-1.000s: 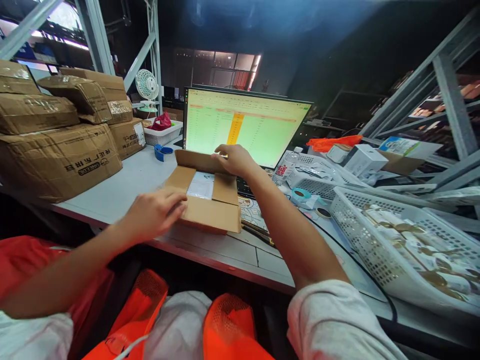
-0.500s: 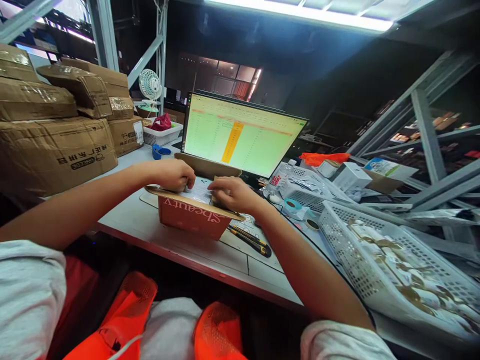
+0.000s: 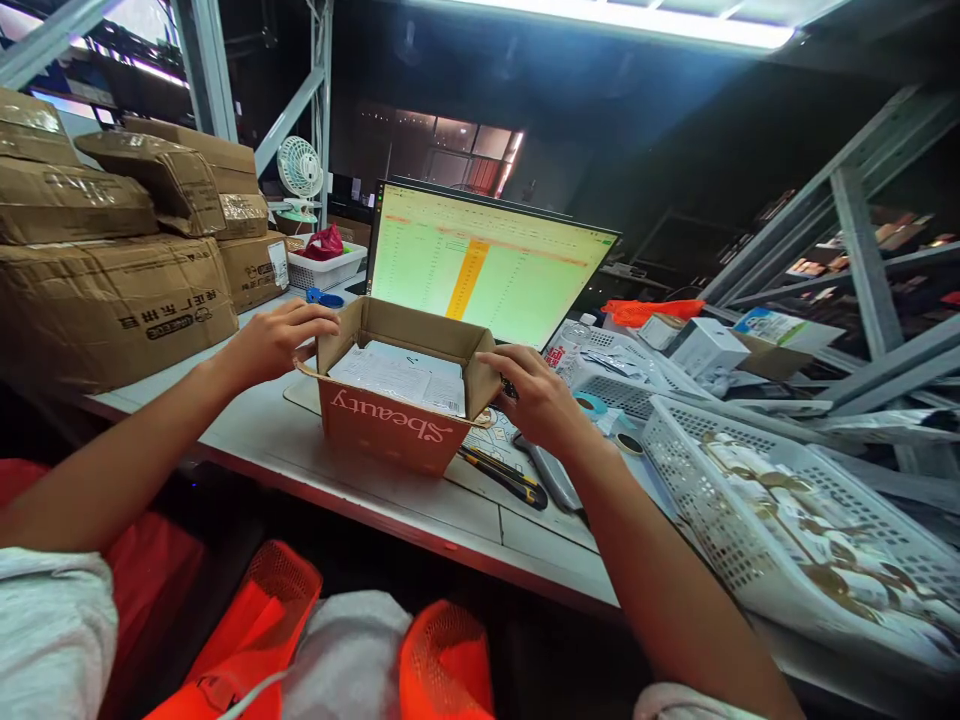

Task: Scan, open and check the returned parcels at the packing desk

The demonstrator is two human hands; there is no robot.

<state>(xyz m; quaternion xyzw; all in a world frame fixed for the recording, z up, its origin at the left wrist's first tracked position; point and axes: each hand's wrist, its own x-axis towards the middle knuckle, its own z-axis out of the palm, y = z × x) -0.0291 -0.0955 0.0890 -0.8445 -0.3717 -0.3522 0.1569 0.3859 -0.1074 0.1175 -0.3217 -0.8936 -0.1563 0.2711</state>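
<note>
A cardboard box (image 3: 386, 436) with "Sbeauty" printed upside down on its near side stands with its top open on the table. Inside lie white papers or packets (image 3: 405, 372) under clear plastic. My left hand (image 3: 289, 335) grips the box's left upper edge, fingers over the top and thumb lower. On the opposite side my right hand (image 3: 529, 390) has its fingers curled on the right flap, its thumb partly hidden. A black-and-yellow utility knife (image 3: 510, 480) lies right of the box, next to a grey device (image 3: 555, 472).
A monitor (image 3: 510, 265) stands behind the box. Large cartons (image 3: 112, 310) are stacked at left, near a small fan (image 3: 300, 168) and a white basket (image 3: 326, 268). At right a white crate (image 3: 697, 490) holds several wrapped items. Tape rolls (image 3: 589, 403) sit beside it.
Both hands have come out of the box and spread to its left and right upper edges. The white contents and the grey device now show more fully.
</note>
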